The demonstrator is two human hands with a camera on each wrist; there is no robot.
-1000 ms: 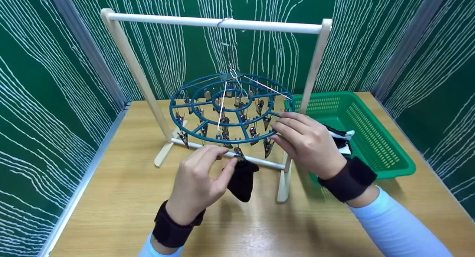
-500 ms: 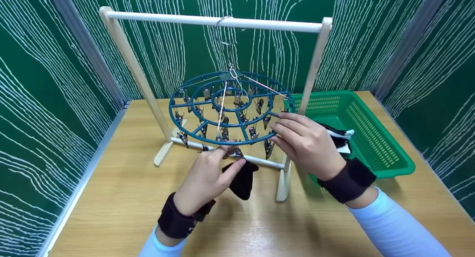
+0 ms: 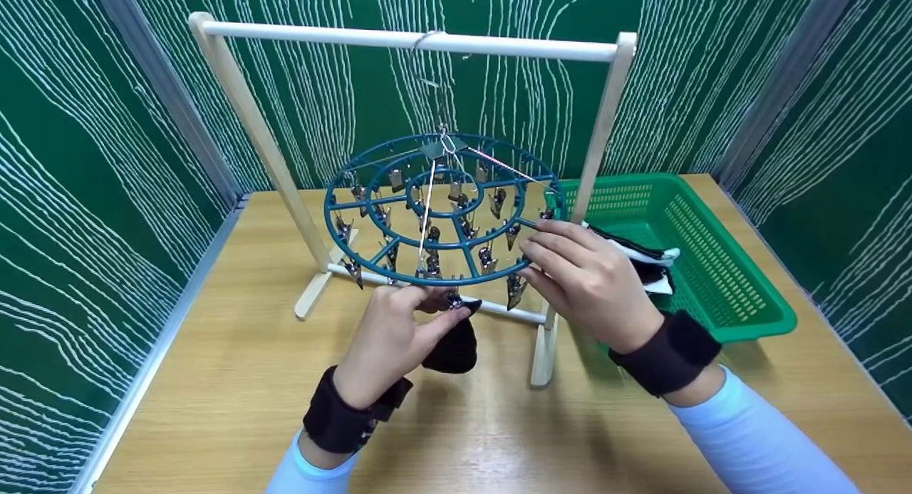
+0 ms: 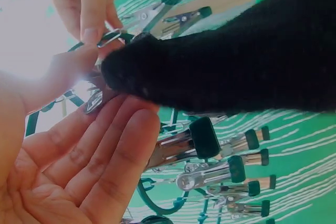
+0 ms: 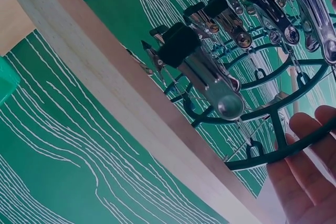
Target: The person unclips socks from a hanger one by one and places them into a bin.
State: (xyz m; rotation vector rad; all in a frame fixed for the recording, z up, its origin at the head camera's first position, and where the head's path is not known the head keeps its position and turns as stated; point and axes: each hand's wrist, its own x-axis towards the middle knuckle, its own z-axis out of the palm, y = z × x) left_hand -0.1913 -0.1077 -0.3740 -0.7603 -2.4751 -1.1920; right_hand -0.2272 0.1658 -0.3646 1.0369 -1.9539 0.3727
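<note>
left hand (image 3: 388,337) pinching metal clip (image 3: 454,300) on soft black fabric sock (image 3: 445,348) | right hand (image 3: 588,280) gripping round teal plastic peg hanger (image 3: 356,248) rim | sock limp, light; hold at cuff

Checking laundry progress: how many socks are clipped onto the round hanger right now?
1: a black sock hangs from a front-edge clip, held by the left hand. More garments lie in the green basket, partly hidden.
</note>
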